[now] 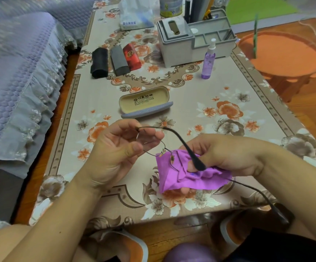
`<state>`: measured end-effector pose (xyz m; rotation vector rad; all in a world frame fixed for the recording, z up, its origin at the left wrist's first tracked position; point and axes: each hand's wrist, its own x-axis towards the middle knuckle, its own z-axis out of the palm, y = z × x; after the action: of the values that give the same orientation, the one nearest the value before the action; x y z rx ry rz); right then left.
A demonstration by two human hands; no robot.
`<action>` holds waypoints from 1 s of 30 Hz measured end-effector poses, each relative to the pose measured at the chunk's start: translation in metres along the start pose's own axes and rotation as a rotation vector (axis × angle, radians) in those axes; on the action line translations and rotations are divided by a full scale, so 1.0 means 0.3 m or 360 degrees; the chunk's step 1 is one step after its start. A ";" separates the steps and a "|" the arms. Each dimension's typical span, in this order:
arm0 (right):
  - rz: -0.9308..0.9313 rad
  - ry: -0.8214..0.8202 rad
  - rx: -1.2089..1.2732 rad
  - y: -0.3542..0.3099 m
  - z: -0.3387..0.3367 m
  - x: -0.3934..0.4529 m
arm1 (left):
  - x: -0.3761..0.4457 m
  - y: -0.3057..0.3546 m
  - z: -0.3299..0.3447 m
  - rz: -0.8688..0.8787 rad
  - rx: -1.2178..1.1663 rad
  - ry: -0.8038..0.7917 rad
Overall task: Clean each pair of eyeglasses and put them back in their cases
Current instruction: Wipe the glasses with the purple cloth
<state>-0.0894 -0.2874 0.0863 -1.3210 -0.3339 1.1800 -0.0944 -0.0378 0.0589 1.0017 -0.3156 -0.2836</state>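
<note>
Hands [115, 148] hold glasses [151, 146]; open case [145, 104] holds nothing.

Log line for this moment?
step: wiping lens | left hand: holds eyeglasses | right hand: grips purple cloth | open case: empty

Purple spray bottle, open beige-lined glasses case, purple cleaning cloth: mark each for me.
Purple spray bottle [208, 61]: head view, on its body.
Open beige-lined glasses case [144, 101]: head view, on the lid lining.
Purple cleaning cloth [174, 176]: head view, on its left fold.

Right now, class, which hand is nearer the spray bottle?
Right. The right hand lies below the spray bottle, holding the purple cloth; the left hand is farther left.
</note>
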 end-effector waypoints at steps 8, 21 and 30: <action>0.0107 0.0202 -0.0045 0.014 -0.001 0.015 | 0.010 -0.004 0.002 -0.0026 0.0018 -0.0029; 0.0082 0.0143 -0.0048 0.019 -0.010 0.024 | 0.007 0.008 0.014 0.0012 0.0131 0.0080; -0.0210 0.0404 0.0009 0.025 0.011 0.056 | -0.006 -0.016 0.025 0.0033 0.0226 0.0066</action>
<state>-0.0882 -0.2734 0.0741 -1.4039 -0.2292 0.8912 -0.0993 -0.0454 0.0582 1.1420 -0.3116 -0.2236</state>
